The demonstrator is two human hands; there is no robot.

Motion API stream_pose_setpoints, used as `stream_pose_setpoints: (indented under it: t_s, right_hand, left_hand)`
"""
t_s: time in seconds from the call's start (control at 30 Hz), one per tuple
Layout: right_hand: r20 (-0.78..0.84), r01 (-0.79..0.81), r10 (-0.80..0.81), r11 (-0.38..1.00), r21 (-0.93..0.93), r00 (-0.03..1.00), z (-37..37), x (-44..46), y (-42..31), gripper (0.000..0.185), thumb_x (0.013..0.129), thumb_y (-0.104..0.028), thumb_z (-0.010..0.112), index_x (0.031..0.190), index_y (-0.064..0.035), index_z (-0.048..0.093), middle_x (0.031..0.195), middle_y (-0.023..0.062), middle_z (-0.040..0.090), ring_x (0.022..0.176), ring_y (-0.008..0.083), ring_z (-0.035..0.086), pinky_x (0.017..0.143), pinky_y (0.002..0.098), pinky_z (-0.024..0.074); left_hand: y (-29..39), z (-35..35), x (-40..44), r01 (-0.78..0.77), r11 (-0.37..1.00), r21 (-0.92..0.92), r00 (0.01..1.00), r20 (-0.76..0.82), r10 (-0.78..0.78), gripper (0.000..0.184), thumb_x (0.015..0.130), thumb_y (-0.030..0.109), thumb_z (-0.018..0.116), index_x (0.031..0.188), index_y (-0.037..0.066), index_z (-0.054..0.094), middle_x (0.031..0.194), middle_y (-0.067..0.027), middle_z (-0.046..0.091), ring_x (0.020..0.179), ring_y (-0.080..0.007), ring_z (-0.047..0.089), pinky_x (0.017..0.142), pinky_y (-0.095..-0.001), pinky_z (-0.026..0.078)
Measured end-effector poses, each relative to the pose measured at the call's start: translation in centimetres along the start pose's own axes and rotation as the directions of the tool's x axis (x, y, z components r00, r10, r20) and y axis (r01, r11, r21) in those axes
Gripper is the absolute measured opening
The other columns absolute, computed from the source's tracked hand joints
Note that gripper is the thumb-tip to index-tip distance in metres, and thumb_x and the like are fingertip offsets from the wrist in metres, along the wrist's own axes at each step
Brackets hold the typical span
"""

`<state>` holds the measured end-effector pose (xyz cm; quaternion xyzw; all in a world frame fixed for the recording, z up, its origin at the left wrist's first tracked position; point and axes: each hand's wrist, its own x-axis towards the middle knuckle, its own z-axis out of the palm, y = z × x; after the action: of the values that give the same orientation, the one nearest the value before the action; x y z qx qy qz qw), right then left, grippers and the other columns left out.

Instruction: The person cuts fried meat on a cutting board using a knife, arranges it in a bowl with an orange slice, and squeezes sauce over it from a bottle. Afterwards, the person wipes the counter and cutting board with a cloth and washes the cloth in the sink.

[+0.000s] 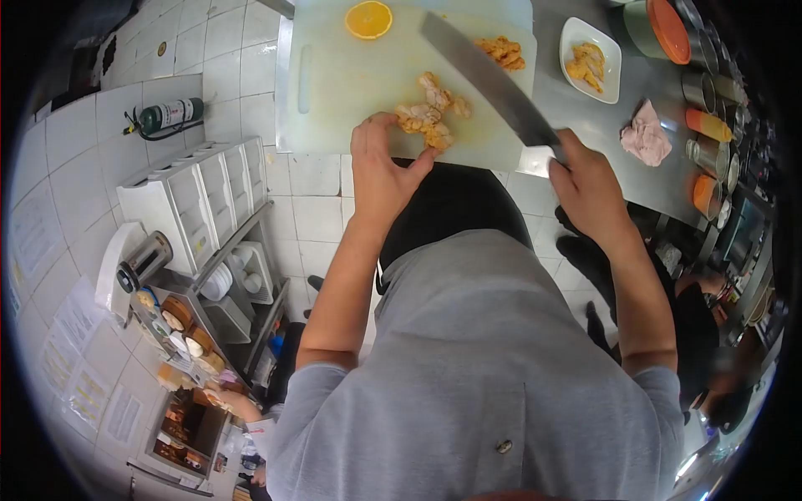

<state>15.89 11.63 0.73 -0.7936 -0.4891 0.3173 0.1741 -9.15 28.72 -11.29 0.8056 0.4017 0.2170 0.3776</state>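
Observation:
On the pale cutting board [342, 92] lies a piece of fried chicken [424, 117] with a light crust. My left hand [380, 171] holds its near end between thumb and fingers, by the board's front edge. In my right hand [589, 184] is the handle of a large knife [493, 83]. Its broad blade slants up and left above the board, apart from the chicken under my left hand. Beyond the blade is a small heap of browner fried chicken [501, 53], partly covered by it. A halved orange [368, 20] rests cut side up at the back.
Right of the board, a white dish [614, 75] holds more chicken, near a crumpled pink cloth [646, 135]. Containers and a sauce bottle [708, 125] line the steel counter's right side. Shelving [200, 209] stands at left. Other people are at lower left and right.

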Motion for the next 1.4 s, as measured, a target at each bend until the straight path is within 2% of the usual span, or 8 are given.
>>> stream_pose_setpoints:
  t_s: [0.07, 0.2, 0.43, 0.7, 0.8, 0.97, 1.17, 1.4]
  right_hand:
    - [0.006, -0.153, 0.153, 0.988, 0.013, 0.988, -1.0, -1.2, 0.4, 0.037, 0.099, -0.008, 0.065, 0.133, 0.0044, 0.058, 0.082, 0.0292, 0.068, 0.08, 0.0506, 0.069, 0.071, 0.0547, 0.0514]
    - [0.054, -0.243, 0.24, 0.969, 0.049, 0.969, -0.9, -3.3, 0.8, 0.032, 0.101, -0.007, 0.064, 0.13, 0.005, 0.059, 0.078, 0.0272, 0.065, 0.073, 0.0453, 0.069, 0.066, 0.049, 0.0497]
    - [0.211, -0.168, 0.142, 0.98, 0.108, 0.967, -0.7, -3.9, -0.8, 0.034, 0.1, -0.01, 0.064, 0.13, 0.0052, 0.058, 0.075, 0.0251, 0.062, 0.069, 0.0434, 0.065, 0.067, 0.0477, 0.0489]
    - [0.381, -0.192, 0.168, 0.981, 0.025, 0.909, 0.2, -0.9, -2.9, 0.025, 0.1, -0.008, 0.06, 0.12, 0.0055, 0.054, 0.09, 0.0317, 0.071, 0.093, 0.053, 0.071, 0.081, 0.0602, 0.0532]
    - [0.308, -0.126, 0.134, 0.991, -0.046, 0.942, 3.7, 0.3, -3.1, 0.028, 0.1, -0.009, 0.061, 0.124, 0.0045, 0.053, 0.092, 0.0318, 0.072, 0.095, 0.0535, 0.071, 0.084, 0.0616, 0.054]
    - [0.078, 0.027, -0.03, 0.999, 0.037, 0.996, 9.8, 6.5, -1.9, 0.029, 0.102, -0.013, 0.06, 0.126, 0.0025, 0.054, 0.097, 0.0302, 0.073, 0.098, 0.0532, 0.071, 0.087, 0.0624, 0.0542]
    - [0.107, 0.021, -0.017, 0.999, -0.044, 0.994, 2.3, 4.7, -1.7, 0.027, 0.102, -0.013, 0.059, 0.125, -0.0008, 0.055, 0.095, 0.0272, 0.073, 0.096, 0.0516, 0.07, 0.085, 0.0625, 0.0528]
    - [0.198, 0.007, 0.029, 0.984, -0.179, 0.98, -1.8, -1.4, -3.6, 0.028, 0.101, -0.01, 0.062, 0.125, 0.0008, 0.055, 0.099, 0.0259, 0.073, 0.096, 0.0489, 0.072, 0.083, 0.0601, 0.0543]
  left_hand:
    - [-0.3, 0.1, -0.1, 0.003, 1.0, 0.018, 1.0, -0.006, -0.002, 0.068, 0.075, 0.019, 0.098, 0.129, 0.0, 0.061, 0.124, -0.019, 0.066, 0.118, -0.0396, 0.063, 0.103, -0.0473, 0.053]
    - [-0.5, 0.3, -0.2, 0.002, 1.0, 0.006, 1.0, -0.027, -0.002, 0.069, 0.075, 0.019, 0.098, 0.13, 0.001, 0.061, 0.125, -0.0183, 0.066, 0.119, -0.039, 0.063, 0.103, -0.0469, 0.053]
    - [0.0, -0.1, 0.0, 0.005, 0.999, 0.031, 1.0, -0.004, -0.005, 0.067, 0.076, 0.018, 0.098, 0.129, 0.001, 0.062, 0.125, -0.0187, 0.067, 0.119, -0.0387, 0.062, 0.104, -0.0465, 0.052]
    - [-0.4, -0.3, 0.1, -0.011, 0.999, 0.033, 0.999, 0.036, 0.01, 0.065, 0.076, 0.019, 0.099, 0.127, 0.0, 0.064, 0.124, -0.0194, 0.068, 0.119, -0.0393, 0.062, 0.104, -0.0466, 0.052]
    - [-0.7, -0.1, 0.2, -0.005, 1.0, -0.012, 1.0, 0.022, 0.005, 0.068, 0.073, 0.022, 0.1, 0.127, 0.001, 0.063, 0.125, -0.0199, 0.068, 0.121, -0.0426, 0.06, 0.106, -0.0509, 0.048]
    - [-0.8, 0.0, 0.2, -0.078, 0.996, 0.036, 0.997, -0.004, 0.078, 0.066, 0.075, 0.022, 0.1, 0.127, 0.0, 0.064, 0.124, -0.0197, 0.068, 0.117, -0.0406, 0.062, 0.102, -0.0487, 0.052]
    - [1.9, 0.3, 2.7, -0.116, 0.988, 0.105, 0.993, 0.026, 0.114, 0.068, 0.079, 0.031, 0.098, 0.128, 0.0, 0.064, 0.121, -0.0199, 0.067, 0.114, -0.0412, 0.061, 0.1, -0.0502, 0.05]
    - [2.1, -2.4, 2.5, -0.132, 0.977, 0.17, 0.991, 0.0, 0.134, 0.067, 0.074, 0.028, 0.097, 0.125, -0.002, 0.064, 0.12, -0.0199, 0.065, 0.111, -0.0414, 0.061, 0.098, -0.0502, 0.051]
